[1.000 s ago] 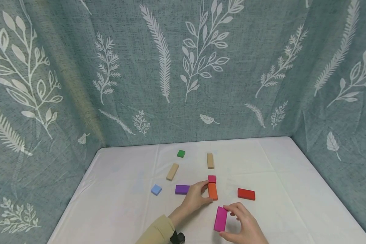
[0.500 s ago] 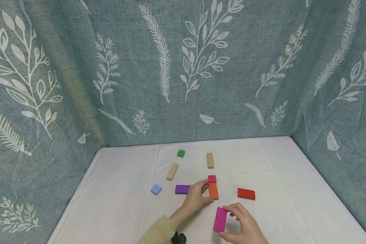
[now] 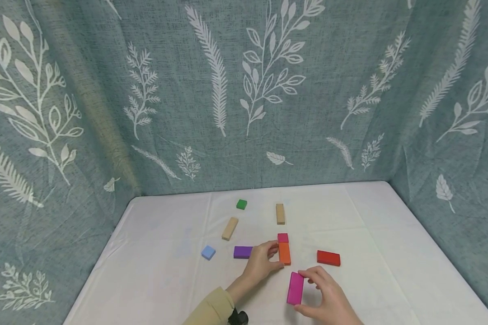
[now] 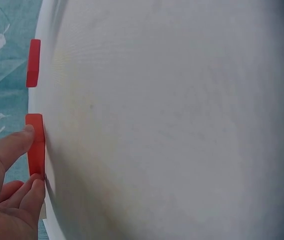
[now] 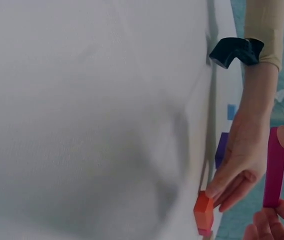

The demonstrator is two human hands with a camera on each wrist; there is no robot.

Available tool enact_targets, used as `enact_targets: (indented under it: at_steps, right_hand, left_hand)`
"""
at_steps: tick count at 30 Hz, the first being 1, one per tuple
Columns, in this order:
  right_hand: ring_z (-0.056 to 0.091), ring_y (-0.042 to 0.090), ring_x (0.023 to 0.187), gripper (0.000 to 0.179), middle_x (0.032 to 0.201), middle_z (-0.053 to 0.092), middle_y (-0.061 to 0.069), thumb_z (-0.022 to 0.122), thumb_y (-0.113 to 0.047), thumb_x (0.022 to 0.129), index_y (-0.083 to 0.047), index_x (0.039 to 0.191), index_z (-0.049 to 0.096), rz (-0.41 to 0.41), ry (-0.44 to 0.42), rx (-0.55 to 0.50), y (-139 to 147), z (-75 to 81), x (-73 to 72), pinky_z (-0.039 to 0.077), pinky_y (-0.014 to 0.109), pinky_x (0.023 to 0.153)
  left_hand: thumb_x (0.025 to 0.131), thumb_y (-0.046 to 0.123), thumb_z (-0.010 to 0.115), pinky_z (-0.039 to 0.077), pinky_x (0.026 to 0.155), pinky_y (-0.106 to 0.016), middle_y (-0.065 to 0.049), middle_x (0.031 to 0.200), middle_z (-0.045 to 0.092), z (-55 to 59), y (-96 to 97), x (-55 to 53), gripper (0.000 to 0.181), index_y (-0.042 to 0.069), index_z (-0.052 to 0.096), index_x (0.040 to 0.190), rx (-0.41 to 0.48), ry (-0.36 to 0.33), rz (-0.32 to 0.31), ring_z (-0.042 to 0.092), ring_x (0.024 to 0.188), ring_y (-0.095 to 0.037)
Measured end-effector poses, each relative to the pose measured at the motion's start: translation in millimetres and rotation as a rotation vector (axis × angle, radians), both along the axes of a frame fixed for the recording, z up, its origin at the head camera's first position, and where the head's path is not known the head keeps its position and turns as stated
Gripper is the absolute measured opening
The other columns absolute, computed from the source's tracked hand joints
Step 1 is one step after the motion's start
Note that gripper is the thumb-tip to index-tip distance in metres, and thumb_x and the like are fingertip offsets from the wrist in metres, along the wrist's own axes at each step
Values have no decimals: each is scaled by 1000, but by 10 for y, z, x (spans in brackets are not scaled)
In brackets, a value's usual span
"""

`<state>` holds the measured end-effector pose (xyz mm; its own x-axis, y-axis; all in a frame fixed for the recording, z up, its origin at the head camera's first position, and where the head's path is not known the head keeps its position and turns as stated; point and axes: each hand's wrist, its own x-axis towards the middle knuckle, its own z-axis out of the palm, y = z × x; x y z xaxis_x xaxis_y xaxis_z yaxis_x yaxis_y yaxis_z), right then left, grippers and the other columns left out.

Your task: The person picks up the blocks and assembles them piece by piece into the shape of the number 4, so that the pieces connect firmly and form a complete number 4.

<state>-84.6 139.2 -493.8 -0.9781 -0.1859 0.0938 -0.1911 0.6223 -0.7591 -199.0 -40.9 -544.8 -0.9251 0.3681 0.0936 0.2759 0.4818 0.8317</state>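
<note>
An orange rectangular block (image 3: 284, 253) lies on the white cloth, its far end against a small pink block (image 3: 282, 237). My left hand (image 3: 261, 262) pinches the orange block from its left, the thumb at the near end and the fingertips toward the far end; the left wrist view shows this grip on the orange block (image 4: 37, 155) too. Nearer to me, my right hand (image 3: 327, 295) holds a magenta rectangular block (image 3: 295, 289) by its two ends, between thumb and fingers. In the right wrist view the magenta block (image 5: 274, 170) appears edge-on.
A red block (image 3: 328, 258) lies to the right. Left of the left hand are a purple block (image 3: 242, 252) and a blue block (image 3: 208, 253). Farther back lie a slanted wooden block (image 3: 229, 229), a straight wooden block (image 3: 280, 214) and a green block (image 3: 241, 204). A curtain (image 3: 236, 149) hangs behind.
The right hand has moved slightly away from me and rightward with the magenta block. The left hand stays nearly still, and the orange block has shifted very slightly.
</note>
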Motion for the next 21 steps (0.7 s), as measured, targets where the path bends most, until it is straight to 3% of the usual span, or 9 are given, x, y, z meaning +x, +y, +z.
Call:
enact_targets:
  at_steps: [8,12,21]
  right_hand:
    - [56,16,86,59,103,54,-11,87,-30,64,-12,115,62,1,159,59,44,-83,-60,54,26,72]
    - [55,15,87,60,103,54,-10,86,-33,65,-13,116,62,-9,99,65,57,-87,-112,54,25,74]
    - [57,16,86,58,103,56,-8,86,-28,65,-10,114,63,19,129,52,75,-126,-181,54,25,71]
  left_hand:
    - [71,1,79,55,88,-29,-22,122,63,6,0,-6,58,-9,55,124,9,1,-7,64,109,-30]
    - [72,2,79,54,88,-29,-22,122,63,8,-5,-1,58,-8,56,124,15,7,-10,64,109,-30]
    - [73,3,79,54,89,-29,-23,124,61,15,-25,-2,59,-9,55,125,27,-6,-12,63,111,-31]
